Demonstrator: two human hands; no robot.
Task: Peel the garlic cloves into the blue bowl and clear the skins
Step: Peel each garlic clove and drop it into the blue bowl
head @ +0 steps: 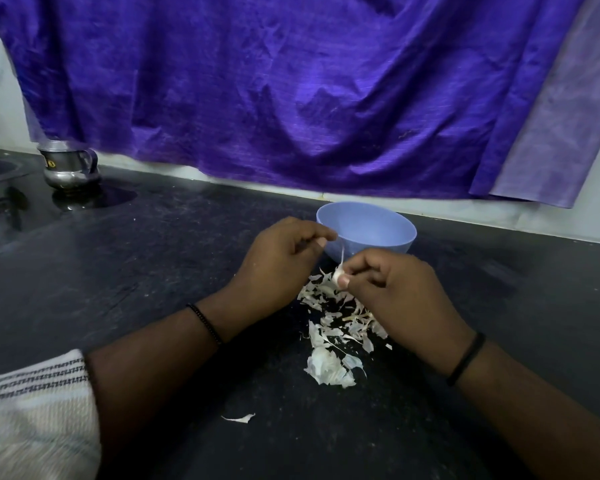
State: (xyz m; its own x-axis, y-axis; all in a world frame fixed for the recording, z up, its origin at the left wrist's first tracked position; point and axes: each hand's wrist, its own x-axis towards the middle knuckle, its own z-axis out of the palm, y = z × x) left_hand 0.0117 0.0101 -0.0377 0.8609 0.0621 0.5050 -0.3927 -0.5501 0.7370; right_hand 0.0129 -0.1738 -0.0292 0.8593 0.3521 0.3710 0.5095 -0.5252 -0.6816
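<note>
Right hand [392, 292]: fingers curled, thumb and forefinger pinching a garlic clove [337, 274]; left hand [284, 268]: fingers curled, pinching a thin strip of skin [341, 252] that runs down to the clove; both hands just in front of the blue bowl [367, 230], above the dark worktop [153, 271]; pile of loose skins [336, 327] on the worktop below and between the hands; steel jug [70, 166] far left; purple cloth [291, 91] hanging behind.
</note>
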